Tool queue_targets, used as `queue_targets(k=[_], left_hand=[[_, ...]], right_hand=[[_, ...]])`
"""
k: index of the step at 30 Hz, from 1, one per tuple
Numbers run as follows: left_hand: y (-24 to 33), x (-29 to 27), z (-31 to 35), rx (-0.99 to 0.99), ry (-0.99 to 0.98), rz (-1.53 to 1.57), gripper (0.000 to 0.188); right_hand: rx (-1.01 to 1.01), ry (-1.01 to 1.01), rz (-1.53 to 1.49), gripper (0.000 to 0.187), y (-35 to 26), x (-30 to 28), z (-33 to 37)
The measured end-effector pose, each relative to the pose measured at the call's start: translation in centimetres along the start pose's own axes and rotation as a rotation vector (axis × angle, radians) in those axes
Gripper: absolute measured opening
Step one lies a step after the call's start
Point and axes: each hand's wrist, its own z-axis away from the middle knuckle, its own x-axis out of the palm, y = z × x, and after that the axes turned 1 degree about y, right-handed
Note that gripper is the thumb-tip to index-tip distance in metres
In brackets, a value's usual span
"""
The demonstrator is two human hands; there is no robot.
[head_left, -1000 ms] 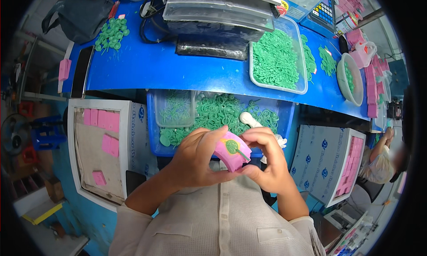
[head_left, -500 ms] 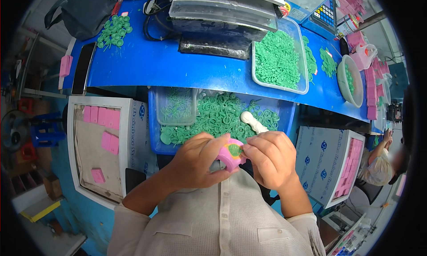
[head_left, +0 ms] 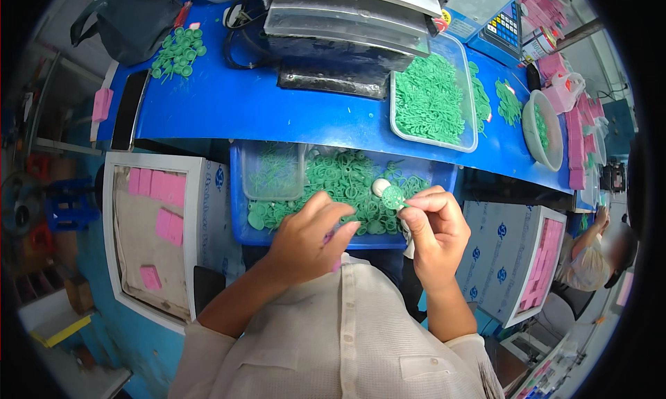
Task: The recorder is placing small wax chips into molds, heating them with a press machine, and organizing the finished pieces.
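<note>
Between my right hand's (head_left: 438, 236) thumb and fingers is a round green wax piece (head_left: 393, 197) with an openwork face, pinched at its edge. It hangs over the blue tub (head_left: 238, 201), above a heap of similar green wax pieces (head_left: 336, 173). My left hand (head_left: 304, 236) is curled around a pink rubber mould (head_left: 336, 265); the fingers hide most of it, and only bits of pink show. Just behind the held wax piece lies a white cloth bundle (head_left: 379, 185), partly covered by it and by my right hand.
A clear tray (head_left: 303, 170) sits inside the tub. On the blue bench (head_left: 243, 111) stand a dark machine (head_left: 333, 80), a clear bin of green pieces (head_left: 474, 132) and a bowl (head_left: 534, 132). Cabinets holding pink moulds (head_left: 166, 187) flank me. Another person (head_left: 590, 260) sits far right.
The green wax piece has come out of the pink mould and moved right in my right hand. My left hand has closed around the mould, and my hands are farther apart.
</note>
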Motion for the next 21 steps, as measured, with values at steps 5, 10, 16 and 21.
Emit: queue_targets(k=[5, 10, 16, 21], left_hand=[[-0.1, 0.7, -0.5, -0.099, -0.047, 0.311, 0.020], [-1.1, 1.5, -0.4, -0.062, 0.035, 0.717, 0.016], [-0.5, 0.9, 0.4, -0.158, 0.019, 0.860, 0.015], [-1.2, 1.0, 0.6, -0.097, 0.035, 0.815, 0.014]], right_hand=[[-0.060, -0.039, 0.039, 0.014, 0.8, 0.9, 1.0], [-0.168, -0.145, 0.191, 0.015, 0.5, 1.8, 1.1], [-0.222, -0.171, 0.272, 0.013, 0.4, 1.6, 1.1], [-0.281, -0.216, 0.311, 0.014, -0.1, 1.7, 1.0]])
